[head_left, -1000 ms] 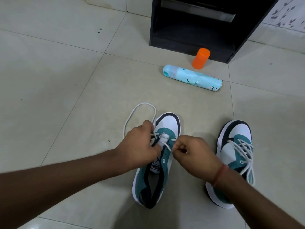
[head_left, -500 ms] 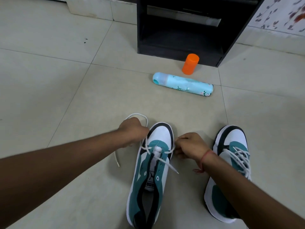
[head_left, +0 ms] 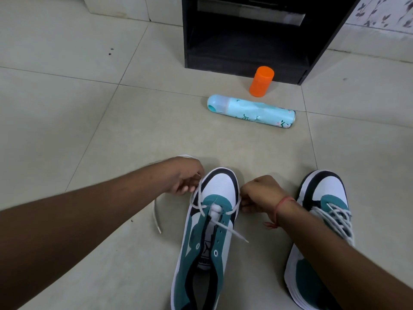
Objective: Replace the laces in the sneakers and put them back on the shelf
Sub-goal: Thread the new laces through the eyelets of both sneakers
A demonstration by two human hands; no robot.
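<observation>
Head view: teal-and-white sneaker (head_left: 207,238) sits near centre on pale tiled floor (head_left: 67,130), white flat lace (head_left: 202,208) through its far eyelets only. Left hand (head_left: 185,179) pinches left lace run with curled fingers, right hand (head_left: 257,193) pinches right run. Risk: uneven pull leaves the ends unequal or drags a tip out of an eyelet. Fingertips hidden, exact pinch unclear; heel cut off. Second laced sneaker (head_left: 321,231) right, partly behind forearm; black shelf unit (head_left: 245,41) far, top cropped

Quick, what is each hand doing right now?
Left hand: grips the white lace.
Right hand: pinches the same lace at the sneaker.
</observation>
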